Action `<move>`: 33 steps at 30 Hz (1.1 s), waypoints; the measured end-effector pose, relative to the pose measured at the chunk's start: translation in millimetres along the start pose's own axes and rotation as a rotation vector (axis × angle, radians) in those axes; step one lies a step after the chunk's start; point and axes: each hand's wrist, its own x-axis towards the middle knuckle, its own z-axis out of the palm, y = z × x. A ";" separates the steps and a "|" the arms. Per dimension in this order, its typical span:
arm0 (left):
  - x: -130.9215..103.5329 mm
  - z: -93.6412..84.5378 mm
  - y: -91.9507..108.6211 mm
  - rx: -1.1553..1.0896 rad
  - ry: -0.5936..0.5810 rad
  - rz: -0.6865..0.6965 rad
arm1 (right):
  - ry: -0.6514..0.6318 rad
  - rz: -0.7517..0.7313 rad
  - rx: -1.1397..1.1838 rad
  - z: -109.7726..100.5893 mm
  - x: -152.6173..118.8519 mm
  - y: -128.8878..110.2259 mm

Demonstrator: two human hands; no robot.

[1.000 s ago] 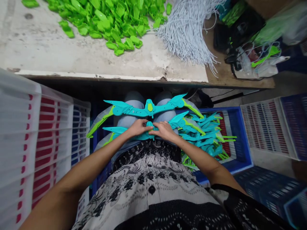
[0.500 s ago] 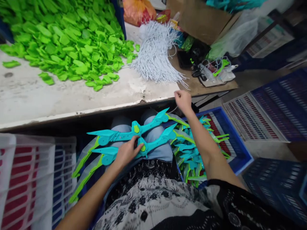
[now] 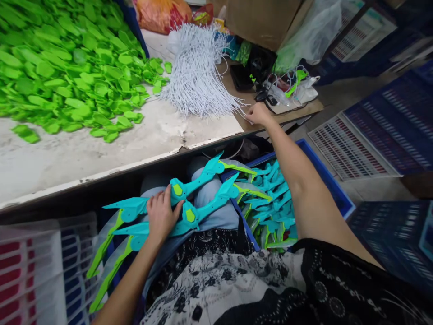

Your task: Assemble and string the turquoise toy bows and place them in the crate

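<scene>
Two turquoise toy bows with lime-green curved arms lie side by side across my lap. My left hand is closed over the farther bow's middle, its thumb reaching toward the nearer one. A lime-green oval piece is set in the centre of each bow. At the table's front edge my right hand has its fingers pinched together at the loose ends of a bundle of white cords. A cord end seems to be in the pinch, though the fingertips are partly hidden.
A big heap of lime-green plastic pieces covers the table's left. A blue crate of more bows stands right of my lap, partly under my right forearm. White and blue crates flank both sides. A cardboard box stands behind the cords.
My right hand has moved forward to the cord ends. My left hand has shifted left along the bows, uncovering the nearer bow's green centre piece. The view has turned somewhat right.
</scene>
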 end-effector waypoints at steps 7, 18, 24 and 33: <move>-0.2 -10.2 -2.2 -0.063 0.074 -0.026 | -0.356 0.225 0.360 -21.4 -118.9 69.0; -7.1 19.1 155.2 -0.861 -0.810 0.239 | 0.248 0.420 0.557 43.6 -336.3 148.2; 6.3 79.3 213.0 -1.112 -1.127 -0.274 | 0.425 0.479 0.502 72.6 -351.1 161.6; 13.5 118.9 246.9 -1.246 -1.263 -0.432 | 0.388 0.308 0.267 82.6 -360.6 165.8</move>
